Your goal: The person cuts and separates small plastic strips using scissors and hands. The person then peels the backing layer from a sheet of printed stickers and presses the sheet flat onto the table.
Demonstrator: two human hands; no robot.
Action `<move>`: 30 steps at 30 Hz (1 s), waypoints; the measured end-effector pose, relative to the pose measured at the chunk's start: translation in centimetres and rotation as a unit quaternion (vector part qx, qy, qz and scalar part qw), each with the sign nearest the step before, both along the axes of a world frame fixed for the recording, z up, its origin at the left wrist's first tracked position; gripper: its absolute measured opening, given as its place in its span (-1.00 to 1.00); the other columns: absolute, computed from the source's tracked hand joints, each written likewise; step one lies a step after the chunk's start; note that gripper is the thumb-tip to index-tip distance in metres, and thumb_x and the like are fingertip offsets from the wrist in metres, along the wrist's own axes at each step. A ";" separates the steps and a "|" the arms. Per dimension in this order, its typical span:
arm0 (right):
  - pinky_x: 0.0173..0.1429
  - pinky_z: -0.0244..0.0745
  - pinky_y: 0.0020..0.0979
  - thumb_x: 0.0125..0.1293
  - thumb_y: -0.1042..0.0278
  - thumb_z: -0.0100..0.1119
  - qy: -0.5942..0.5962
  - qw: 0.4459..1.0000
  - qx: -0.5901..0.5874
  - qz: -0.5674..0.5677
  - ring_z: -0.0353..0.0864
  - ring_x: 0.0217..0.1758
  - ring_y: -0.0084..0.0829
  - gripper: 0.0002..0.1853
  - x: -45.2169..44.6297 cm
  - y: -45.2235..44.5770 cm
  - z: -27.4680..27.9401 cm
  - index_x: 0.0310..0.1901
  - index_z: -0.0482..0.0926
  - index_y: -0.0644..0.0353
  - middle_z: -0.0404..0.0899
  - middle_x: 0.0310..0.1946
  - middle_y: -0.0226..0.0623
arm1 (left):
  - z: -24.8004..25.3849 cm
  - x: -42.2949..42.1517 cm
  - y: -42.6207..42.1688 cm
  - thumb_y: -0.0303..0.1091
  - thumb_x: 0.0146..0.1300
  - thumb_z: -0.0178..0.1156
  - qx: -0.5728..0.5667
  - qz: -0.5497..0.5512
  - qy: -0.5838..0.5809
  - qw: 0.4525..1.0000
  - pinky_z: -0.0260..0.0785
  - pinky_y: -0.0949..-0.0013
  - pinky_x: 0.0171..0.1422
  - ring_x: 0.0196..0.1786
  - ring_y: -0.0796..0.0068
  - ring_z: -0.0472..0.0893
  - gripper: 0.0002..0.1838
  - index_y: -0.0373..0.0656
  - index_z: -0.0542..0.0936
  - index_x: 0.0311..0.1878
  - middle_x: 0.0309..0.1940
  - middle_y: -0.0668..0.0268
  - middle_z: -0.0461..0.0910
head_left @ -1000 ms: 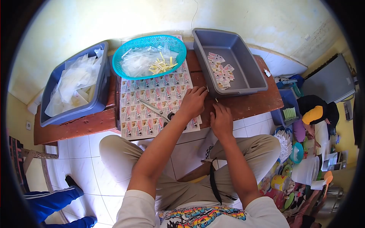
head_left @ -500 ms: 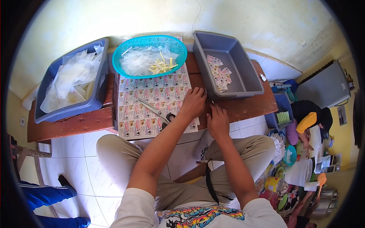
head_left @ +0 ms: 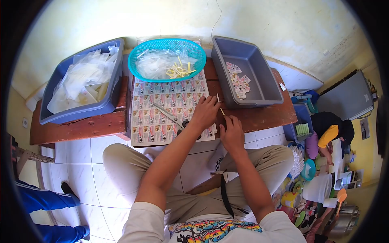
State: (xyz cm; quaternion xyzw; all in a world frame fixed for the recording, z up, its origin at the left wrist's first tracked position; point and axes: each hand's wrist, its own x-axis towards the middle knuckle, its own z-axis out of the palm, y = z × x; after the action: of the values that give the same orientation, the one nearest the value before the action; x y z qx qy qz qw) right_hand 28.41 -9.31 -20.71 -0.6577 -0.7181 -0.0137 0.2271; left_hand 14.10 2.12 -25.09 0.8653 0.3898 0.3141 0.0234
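My left hand (head_left: 206,112) rests near the right edge of the printed label sheets (head_left: 154,131), with a thin pale strip (head_left: 217,97) at its fingertips. Just right of it, my right hand (head_left: 232,131) lies low over the wooden table (head_left: 263,117), its fingertips at another small yellowish strip (head_left: 222,111). The fingers of both are bent, and their grip is too small to make out. Scissors (head_left: 170,116) lie on the sheets, handles beside my left forearm. A turquoise basket (head_left: 135,73) behind holds clear plastic and yellowish strips.
A blue-grey tub (head_left: 111,91) with plastic bags stands at the left. The grey tub (head_left: 253,103) at the right holds small cut labels (head_left: 240,83). A person in black and yellow (head_left: 329,131) is among kitchenware at the far right; blue-trousered legs (head_left: 48,197) show lower left.
The pale strips by my fingertips show more clearly, and my left fingers have shifted slightly. The view has swung a little, moving the table and tubs in the picture.
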 end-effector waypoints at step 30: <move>0.07 0.66 0.04 0.32 0.55 0.28 0.070 0.997 0.038 -0.003 0.74 -0.08 0.16 -0.77 0.7 2.5 -1.8 -0.01 0.74 0.35 0.71 -0.13 0.09 | -0.3 0.6 0.5 -0.43 0.26 0.31 -0.006 0.019 -0.041 0.999 0.44 0.03 0.31 0.10 0.15 0.72 -0.85 -0.19 0.70 -0.12 -0.17 0.17 0.80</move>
State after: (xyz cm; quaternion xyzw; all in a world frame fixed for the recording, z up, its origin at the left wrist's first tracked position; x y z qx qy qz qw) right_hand 29.10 -6.85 -22.49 -0.6502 -0.6970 0.0044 0.3022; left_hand 14.67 2.61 -25.40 0.8443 0.4066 0.3470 0.0389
